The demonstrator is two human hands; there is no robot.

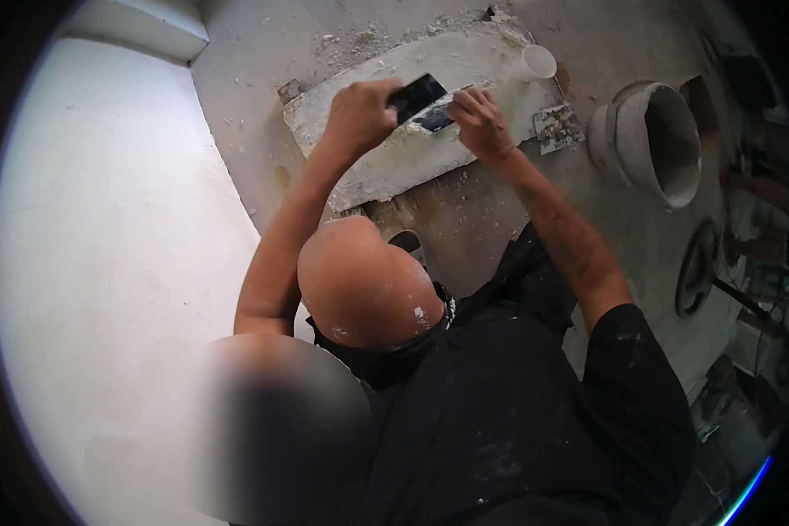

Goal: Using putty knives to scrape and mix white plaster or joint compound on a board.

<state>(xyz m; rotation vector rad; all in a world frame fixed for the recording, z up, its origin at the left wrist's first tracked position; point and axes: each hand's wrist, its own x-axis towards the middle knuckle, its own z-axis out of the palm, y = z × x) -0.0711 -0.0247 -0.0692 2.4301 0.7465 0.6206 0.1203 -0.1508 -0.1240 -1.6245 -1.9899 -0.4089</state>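
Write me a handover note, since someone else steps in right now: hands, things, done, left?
Left hand: grips a dark flat tool over the plaster-coated board.
Right hand: holds a second dark blade against the first.
White cup at the board's far end; plaster-smeared trowel and bucket to the right.
Done: board bears plaster.
Left: blades apparently still being scraped.
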